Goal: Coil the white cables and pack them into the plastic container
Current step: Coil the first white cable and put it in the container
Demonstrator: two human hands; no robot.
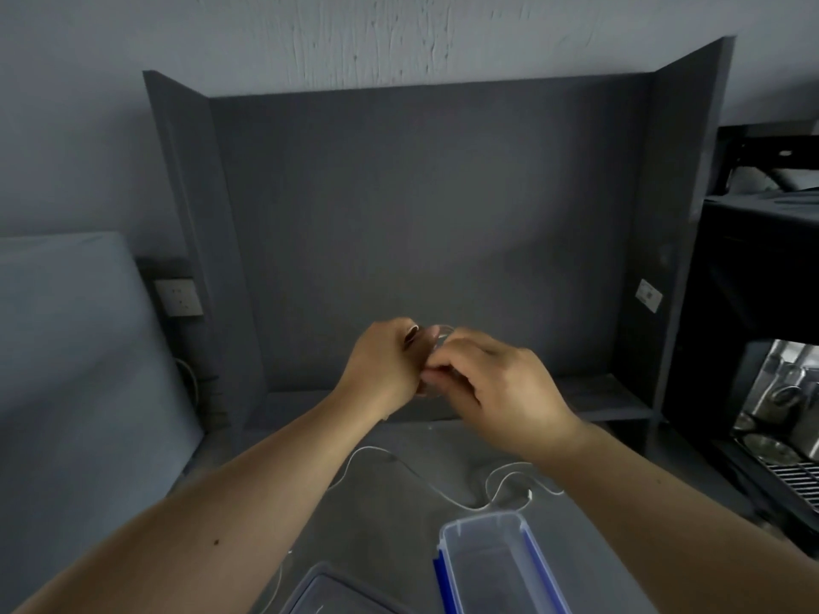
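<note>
White cable coil (438,343) held up between two hands.
Left hand (385,365) and right hand (496,392) both pinch it; it looks light and springy, best gripped across its loops. The plastic container (481,521) lies at 5 o'clock.

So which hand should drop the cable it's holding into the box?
Probably the right hand: the box sits lower down on its side. Both hands hold the cable, and the left hand is farther from the box.
</note>
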